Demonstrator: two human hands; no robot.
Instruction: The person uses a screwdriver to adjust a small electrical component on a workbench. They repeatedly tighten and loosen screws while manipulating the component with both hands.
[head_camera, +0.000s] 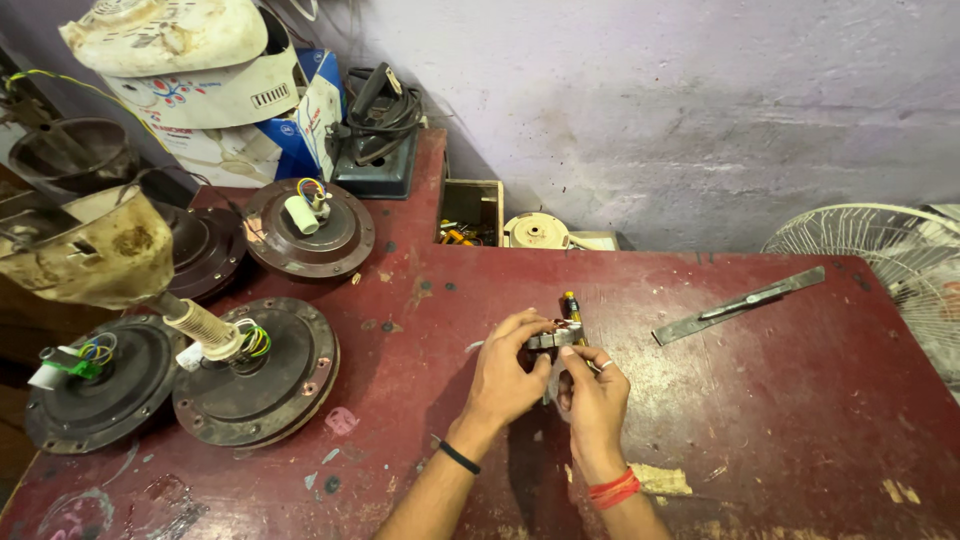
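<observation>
At the far left of the worn red surface (780, 400) sit three ceiling-fan motors: a dark one with green and blue leads (95, 380), a rusty one with a downrod and canopy leaning off it (255, 375), and a third farther back carrying a white capacitor (310, 225). Behind them stand stacked appliance housings and a clothes iron (375, 130). All of these lie well apart from the work in the middle. There the left hand (505, 375), a black band on its wrist, is curled shut around a small metal part (555, 338), gripping it from the left side. The part sits just above the surface between both hands, with a thin yellow-tipped piece running away from the person beyond it; what that piece is cannot be told. The right hand (593, 400), with red thread at the wrist, closes on the same part from below and the right, fingertips pinched, touching the left hand. Farther right lies a flat metal strip (740, 303), angled and clear of both hands, and a fan guard (890, 250) shows at the edge.
</observation>
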